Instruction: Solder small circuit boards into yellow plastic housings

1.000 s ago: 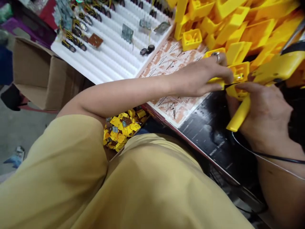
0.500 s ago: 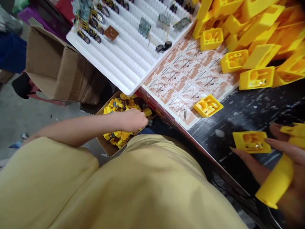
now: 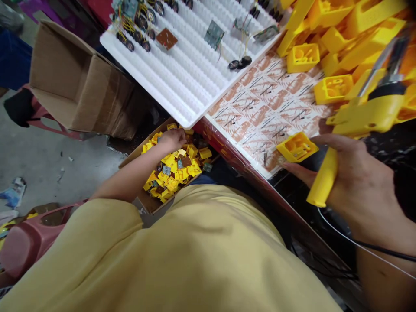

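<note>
Shift over the last half second: left hand point(image 3: 173, 141) and right hand point(image 3: 359, 173) both come nearer the foam tray point(image 3: 175, 82), camera having swung slightly too.
Left hand: over the filled carton point(image 3: 147, 205), just below the tray's near corner; fingers curled, cannot tell whether they grip anything.
Right hand: well right of the tray, wrapped round the handle of a yellow pistol-shaped tool point(image 3: 364, 115); thumb and finger flank a yellow case, pinch uncertain.
Yellow case point(image 3: 298, 148): open side up, right of and below the tray, at the near end of the patterned sheet point(image 3: 269, 104).
Filled carton: yellow pieces point(image 3: 182, 173) and little boards heaped inside, below the tray.
Tray load: brown board point(image 3: 167, 39), green board point(image 3: 214, 34), wired black discs point(image 3: 240, 63).
Case pile point(image 3: 344, 41): right of the tray, upper end.
</note>
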Demonstrator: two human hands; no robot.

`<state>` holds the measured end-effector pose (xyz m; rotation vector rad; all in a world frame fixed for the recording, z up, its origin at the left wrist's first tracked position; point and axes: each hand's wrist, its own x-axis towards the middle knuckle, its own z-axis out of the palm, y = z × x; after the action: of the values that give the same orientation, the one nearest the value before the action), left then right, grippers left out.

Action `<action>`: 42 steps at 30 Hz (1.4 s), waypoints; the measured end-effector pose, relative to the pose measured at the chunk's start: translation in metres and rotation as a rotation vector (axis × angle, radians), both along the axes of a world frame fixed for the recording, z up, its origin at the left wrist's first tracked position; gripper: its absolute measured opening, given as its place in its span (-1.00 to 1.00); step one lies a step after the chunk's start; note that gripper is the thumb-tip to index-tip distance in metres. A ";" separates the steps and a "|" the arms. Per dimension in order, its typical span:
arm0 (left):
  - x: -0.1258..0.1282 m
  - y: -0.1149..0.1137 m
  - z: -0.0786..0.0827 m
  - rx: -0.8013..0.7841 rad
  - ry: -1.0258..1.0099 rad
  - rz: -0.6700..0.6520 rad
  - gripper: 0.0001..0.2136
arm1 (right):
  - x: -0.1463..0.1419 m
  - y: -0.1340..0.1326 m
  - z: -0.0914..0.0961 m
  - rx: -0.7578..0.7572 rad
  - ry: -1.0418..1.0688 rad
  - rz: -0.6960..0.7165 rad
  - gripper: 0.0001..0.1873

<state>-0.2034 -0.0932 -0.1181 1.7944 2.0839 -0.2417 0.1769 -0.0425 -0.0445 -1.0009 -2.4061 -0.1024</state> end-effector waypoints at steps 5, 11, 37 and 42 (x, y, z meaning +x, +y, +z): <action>-0.026 -0.028 0.032 0.107 -0.097 0.074 -0.70 | -0.009 0.004 -0.009 -0.029 -0.003 0.023 -0.52; -0.013 -0.014 -0.006 0.102 -0.008 0.046 -0.65 | -0.007 0.001 -0.015 -0.026 0.020 0.042 -0.54; -0.049 -0.066 0.002 0.019 -0.174 -0.383 -0.69 | -0.006 -0.019 0.003 -0.013 -0.042 0.014 -0.36; -0.023 -0.022 -0.009 0.076 -0.083 -0.135 -0.65 | -0.003 -0.020 0.002 -0.037 -0.052 -0.016 -0.37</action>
<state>-0.2266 -0.1157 -0.1268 1.9577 1.9421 -0.1234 0.1734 -0.0629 -0.0422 -1.0460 -2.4552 -0.0909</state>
